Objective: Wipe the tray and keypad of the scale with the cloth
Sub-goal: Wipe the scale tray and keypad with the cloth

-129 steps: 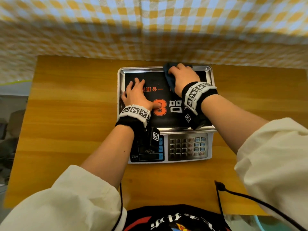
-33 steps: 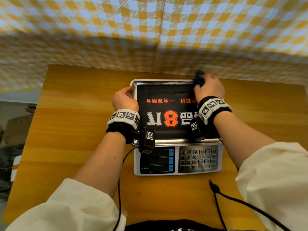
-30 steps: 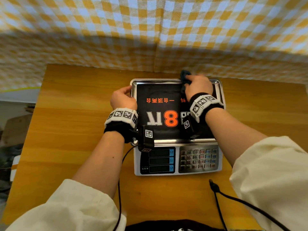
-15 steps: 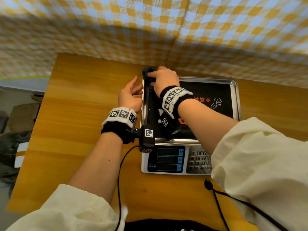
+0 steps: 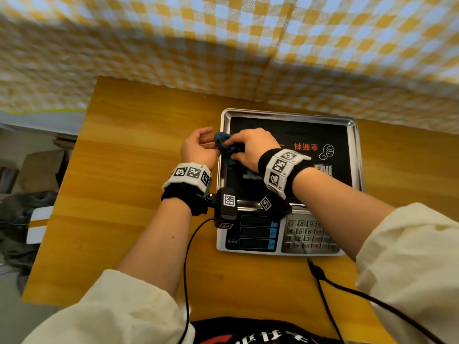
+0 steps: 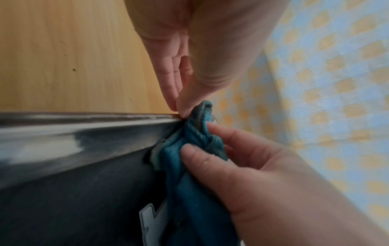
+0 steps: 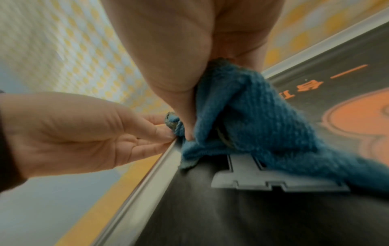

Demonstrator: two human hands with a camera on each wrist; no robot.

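The scale's steel tray (image 5: 354, 155) with its black printed mat sits above the keypad (image 5: 308, 234). My right hand (image 5: 233, 145) grips a bunched blue cloth (image 5: 223, 142) and presses it against the tray's left rim, about midway along. In the right wrist view the cloth (image 7: 252, 116) trails over the mat under my right hand (image 7: 187, 131). My left hand (image 5: 211, 144) pinches that same rim from outside. Its thumb tip (image 6: 185, 111) touches the end of the cloth (image 6: 195, 133). The right fingers (image 6: 195, 154) curl round the cloth.
The scale stands on a wooden table (image 5: 139, 184) against a yellow checked curtain (image 5: 223, 45). Black cables (image 5: 323, 281) run from my wrists over the table's front edge. Boxes and clutter (image 5: 37, 175) lie on the floor to the left.
My right hand has carried the cloth from the tray's far right along the far rim to the far left corner, then nearer along the left rim. My left hand stays at that rim.
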